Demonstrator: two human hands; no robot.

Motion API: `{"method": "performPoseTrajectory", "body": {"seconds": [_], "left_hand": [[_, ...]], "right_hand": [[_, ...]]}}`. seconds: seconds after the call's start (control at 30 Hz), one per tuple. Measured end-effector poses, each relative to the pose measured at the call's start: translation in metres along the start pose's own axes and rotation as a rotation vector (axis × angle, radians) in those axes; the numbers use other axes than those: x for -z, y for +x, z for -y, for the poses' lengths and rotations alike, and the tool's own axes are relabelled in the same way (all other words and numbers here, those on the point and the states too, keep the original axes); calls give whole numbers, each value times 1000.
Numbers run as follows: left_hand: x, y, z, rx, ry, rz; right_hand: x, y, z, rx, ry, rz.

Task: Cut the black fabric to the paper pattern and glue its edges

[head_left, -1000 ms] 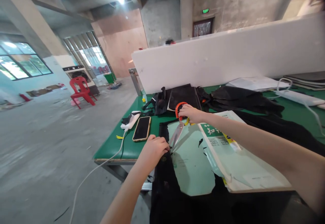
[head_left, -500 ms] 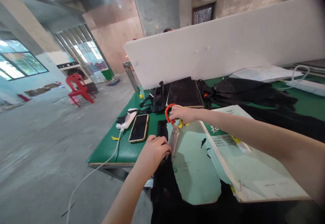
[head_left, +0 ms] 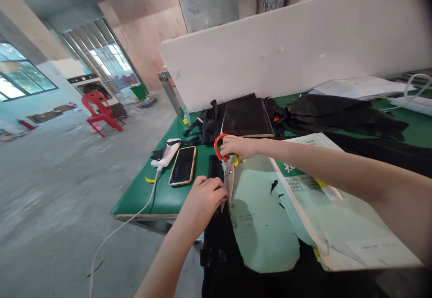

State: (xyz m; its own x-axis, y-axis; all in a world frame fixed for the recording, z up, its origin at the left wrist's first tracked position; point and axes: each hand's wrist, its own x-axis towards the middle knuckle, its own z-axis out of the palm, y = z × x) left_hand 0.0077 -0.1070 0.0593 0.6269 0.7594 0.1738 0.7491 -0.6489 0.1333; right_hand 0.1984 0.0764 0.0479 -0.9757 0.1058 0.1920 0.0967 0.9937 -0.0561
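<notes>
My right hand grips the red and yellow handles of a pair of scissors, blades pointing toward me. The blades lie along the left edge of a pale green paper pattern lying on black fabric. My left hand is closed, its fingers pinching the black fabric strip right beside the blade tips. A stiff pale green sheet with printed text overlaps the pattern on the right, under my right forearm.
A phone and a white charger with its cable lie on the green table at left. Black bags and cloth pile up behind, before a white board. Red chair on the floor.
The scissors have swung from slanted to nearly straight toward me and their blades have closed. Both hands stayed on the fabric edge while the view dropped and shifted.
</notes>
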Motion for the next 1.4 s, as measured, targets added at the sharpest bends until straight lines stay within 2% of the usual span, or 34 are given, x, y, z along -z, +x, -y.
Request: {"method": "performPoseTrajectory", "body": {"seconds": [0.57,1.0,1.4], "left_hand": [[-3,-2,5,16,-2,12],[-5,-2,8,-19,2,-19],[-2,-2,7,-24,15,-17]], "right_hand": [[-6,7,-9,-4,45,69],[-4,6,-1,8,59,33],[-15,6,-4,10,41,-5]]}}
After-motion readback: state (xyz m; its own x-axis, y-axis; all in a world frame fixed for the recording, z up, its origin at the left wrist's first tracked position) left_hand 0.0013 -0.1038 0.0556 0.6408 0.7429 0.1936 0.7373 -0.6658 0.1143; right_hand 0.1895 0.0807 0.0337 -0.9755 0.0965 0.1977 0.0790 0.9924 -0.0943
